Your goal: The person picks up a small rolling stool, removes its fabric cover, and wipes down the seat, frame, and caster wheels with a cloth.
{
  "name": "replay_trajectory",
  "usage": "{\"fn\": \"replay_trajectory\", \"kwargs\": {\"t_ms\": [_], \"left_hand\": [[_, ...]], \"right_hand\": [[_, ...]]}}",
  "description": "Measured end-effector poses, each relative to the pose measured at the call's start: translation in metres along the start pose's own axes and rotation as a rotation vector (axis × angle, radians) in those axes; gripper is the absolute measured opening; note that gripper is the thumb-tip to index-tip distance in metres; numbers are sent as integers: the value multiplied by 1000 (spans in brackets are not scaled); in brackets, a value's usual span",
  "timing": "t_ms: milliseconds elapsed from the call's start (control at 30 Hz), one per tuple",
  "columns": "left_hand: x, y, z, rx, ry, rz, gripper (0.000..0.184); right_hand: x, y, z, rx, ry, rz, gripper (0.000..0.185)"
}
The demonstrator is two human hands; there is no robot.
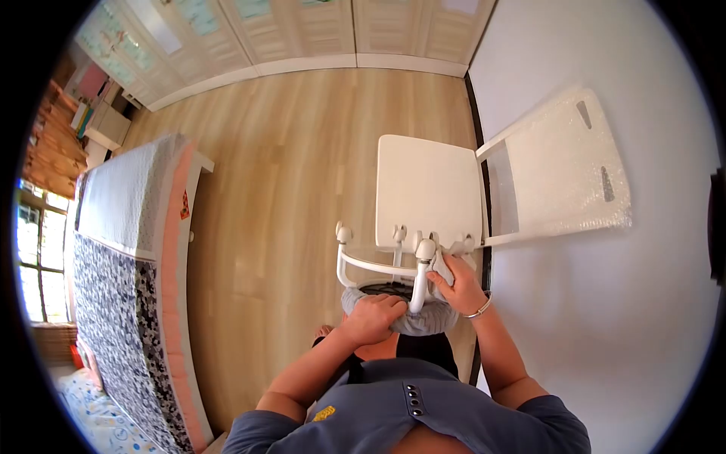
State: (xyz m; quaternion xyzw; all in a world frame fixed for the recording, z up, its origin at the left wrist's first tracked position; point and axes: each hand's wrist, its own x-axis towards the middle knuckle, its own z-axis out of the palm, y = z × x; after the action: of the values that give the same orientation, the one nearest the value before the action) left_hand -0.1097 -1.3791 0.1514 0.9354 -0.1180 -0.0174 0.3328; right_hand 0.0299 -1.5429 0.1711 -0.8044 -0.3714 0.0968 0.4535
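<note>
A white frame with swivel casters stands upturned in front of my body, its wheels pointing up. At its lower end is a grey padded, fabric-covered part, perhaps a seat. My left hand is closed over the edge of this padded part. My right hand, with a bracelet at the wrist, is closed on a pale cloth pressed against the white leg just below the nearest caster. Some of the right fingers are hidden behind the cloth and leg.
Beyond the casters stands a white chair, its backrest partly covered in bubble wrap, beside the white wall. A bed runs along the left. Cabinets line the far side of the wooden floor.
</note>
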Motion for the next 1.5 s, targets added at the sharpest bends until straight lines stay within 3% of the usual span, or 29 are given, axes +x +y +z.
{"fn": "replay_trajectory", "kwargs": {"t_ms": [233,333,433,500,700,767,833,967,1000,1033,1100,1133,1500], "left_hand": [[106,-47,27,139,168,82,39],[136,-78,37,190,200,115,31],[147,-109,53,260,245,170,24],[151,-135,62,298,279,215,21],[153,-177,86,282,255,195,16],[156,-189,97,343,427,264,16],[154,-201,111,299,403,266,19],[152,-211,136,348,442,247,16],[151,-216,141,356,474,271,15],[152,-221,146,365,507,299,15],[152,-233,159,407,527,345,13],[152,-238,164,410,534,362,11],[150,-274,191,433,586,505,8]], "right_hand": [[66,80,-39,-103,-7,-169,24],[87,115,-32,-120,58,-190,25],[96,131,-18,-114,87,-139,25],[98,142,-5,-199,142,-243,25],[99,162,18,-318,133,-213,28],[103,166,25,-305,142,-319,27],[95,177,30,-327,117,-301,32],[75,204,45,-433,130,-517,52],[69,208,52,-364,139,-433,58],[53,215,59,-118,109,-124,69],[30,223,75,510,309,494,90],[26,227,85,616,413,416,100],[12,254,112,361,445,208,75]]}}
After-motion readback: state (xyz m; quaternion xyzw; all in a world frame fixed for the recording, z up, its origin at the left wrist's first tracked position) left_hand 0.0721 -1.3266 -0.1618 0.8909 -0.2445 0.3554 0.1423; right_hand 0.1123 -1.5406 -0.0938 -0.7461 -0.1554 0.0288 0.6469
